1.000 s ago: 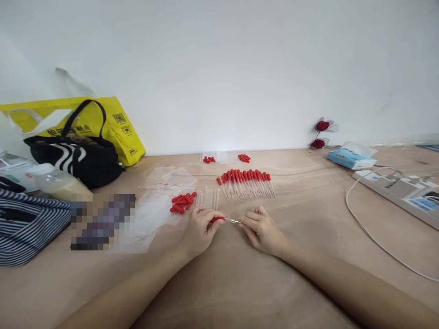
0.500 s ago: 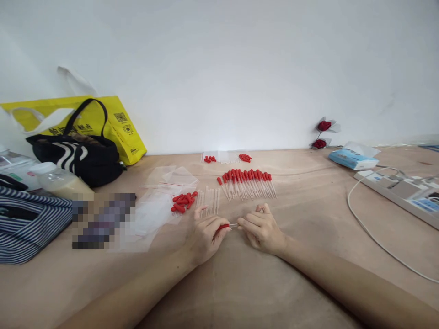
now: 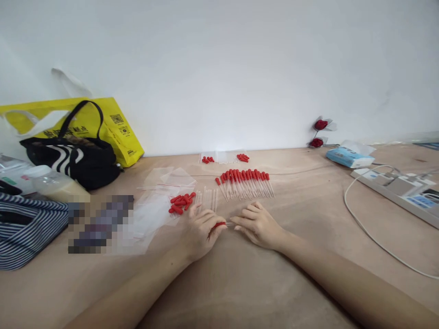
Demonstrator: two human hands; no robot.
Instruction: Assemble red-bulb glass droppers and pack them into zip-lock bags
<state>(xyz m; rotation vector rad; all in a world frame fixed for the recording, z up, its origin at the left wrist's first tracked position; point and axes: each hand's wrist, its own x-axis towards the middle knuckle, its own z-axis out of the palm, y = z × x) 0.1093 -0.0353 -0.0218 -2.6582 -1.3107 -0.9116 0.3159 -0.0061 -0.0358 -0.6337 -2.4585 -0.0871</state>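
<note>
My left hand [image 3: 202, 230] is closed around a red rubber dropper bulb [image 3: 220, 224]. A clear glass tube [image 3: 229, 224] joins the bulb's end and points right. Thumb and fingertips of my right hand [image 3: 257, 225] pinch the tube's other end, which they partly hide. Beyond my left hand lie several clear tubes [image 3: 207, 199] side by side, and left of them is a pile of red bulbs [image 3: 181, 203]. Farther off, a row of droppers with red bulbs [image 3: 244, 183] rests on the table [image 3: 233, 292], tips toward me.
Flat plastic bags [image 3: 151, 219] lie on the left, near a pixelated dark item [image 3: 101, 224], a striped bag [image 3: 30, 233], a bottle [image 3: 58, 183], a black bag [image 3: 89, 160] and a yellow bag [image 3: 120, 132]. Tissues [image 3: 350, 156] and a power strip [image 3: 387, 187] with a white cable [image 3: 356, 233] sit right.
My right hand's fingers have straightened somewhat at the tube. Both hands still hold the dropper. The whole view has shifted slightly.
</note>
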